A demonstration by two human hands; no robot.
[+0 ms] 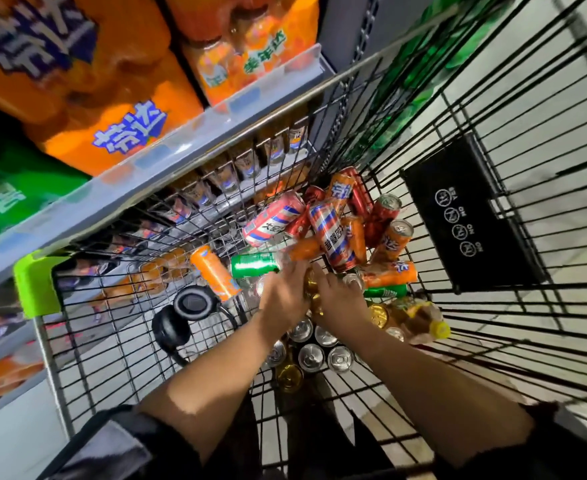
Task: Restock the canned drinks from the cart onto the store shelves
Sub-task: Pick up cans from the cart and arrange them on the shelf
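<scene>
In wire cart [493, 209], deep among loose cans: L hand [285, 299] and R hand [340, 299] both down, palms over gold cans [311, 289], fingers curled; actual hold can't tell. Nearby green can [254, 265] on side, long axis left-right. Orange packs on shelf [167, 147] left.

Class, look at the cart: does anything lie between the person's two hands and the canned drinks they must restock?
Nothing visible does. The left hand and right hand are already down in the wire cart, resting on the heap of canned drinks. The black headphones lie off to the left, clear of both hands. What the fingers grip is hidden.
</scene>
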